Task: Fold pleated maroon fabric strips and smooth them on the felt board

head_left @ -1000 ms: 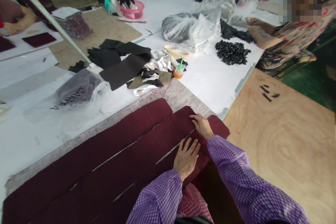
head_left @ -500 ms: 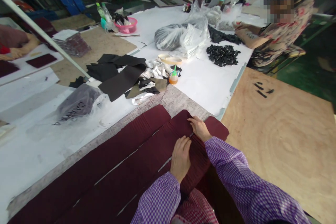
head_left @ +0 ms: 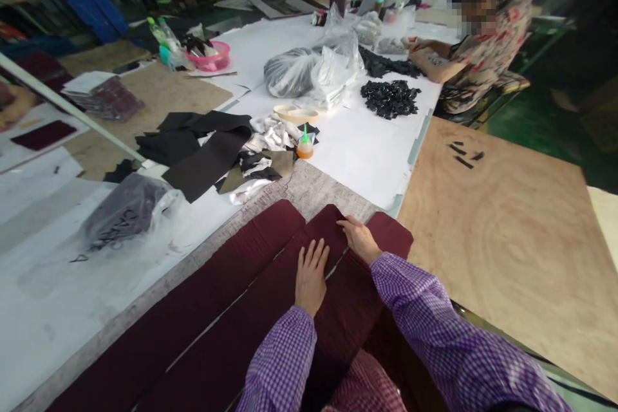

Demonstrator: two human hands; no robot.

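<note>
Three long maroon fabric pieces with cut-off corners lie side by side in front of me: a left piece (head_left: 232,264), a middle piece (head_left: 261,302) and a right piece (head_left: 360,296). Narrow pale gaps show between them. My left hand (head_left: 311,277) rests flat on the middle piece, palm down and fingers apart. Close by on the right, my right hand (head_left: 360,238) has its fingertips closed on the right edge of that same piece, near its far end. The thumb of the right hand is mostly hidden.
A glue bottle (head_left: 305,145) with a green tip stands beyond the pieces, beside black scraps (head_left: 203,154). Plastic bags (head_left: 309,71) and a black pile of bits (head_left: 390,98) lie farther off. Right is a plywood board (head_left: 502,232); behind it sits a person (head_left: 497,45).
My left hand has moved left from the right piece onto the middle one, and its fingers have spread. The right piece now lies smoother. My right hand stays at the edge; the view has shifted slightly.
</note>
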